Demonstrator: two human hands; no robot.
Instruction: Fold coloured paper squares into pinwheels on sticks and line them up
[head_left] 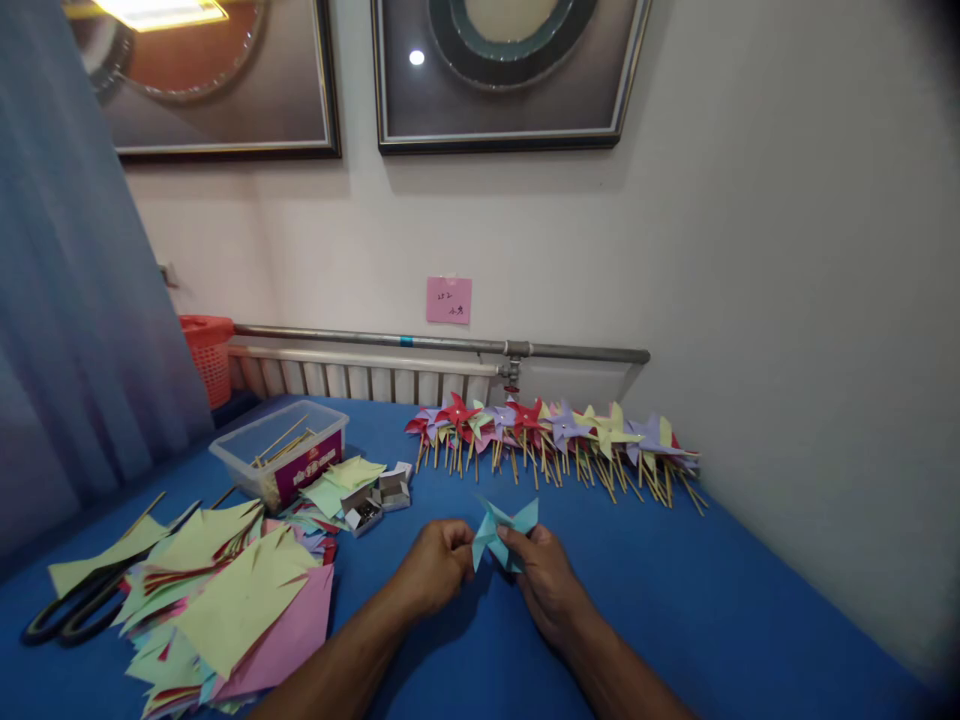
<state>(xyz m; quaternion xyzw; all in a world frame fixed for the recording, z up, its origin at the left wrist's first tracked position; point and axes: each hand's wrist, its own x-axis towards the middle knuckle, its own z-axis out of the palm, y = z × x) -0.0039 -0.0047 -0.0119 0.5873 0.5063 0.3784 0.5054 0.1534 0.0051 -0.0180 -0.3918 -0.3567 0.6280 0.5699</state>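
My left hand (439, 565) and my right hand (546, 580) meet over the blue table, both pinched on a light blue folded paper pinwheel (501, 530) held between them. Its points stick up above my fingers. A row of finished paper pinwheels on sticks (555, 440) lies along the back of the table by the wall. A pile of cut coloured paper squares (232, 595) sits to my left.
A clear plastic box with wooden sticks (281, 450) stands at the back left, two small open boxes of pins (379, 497) beside it. Black scissors (71, 605) lie at the far left. A radiator (360, 375) and an orange basket (208, 355) are behind the blue table (712, 610).
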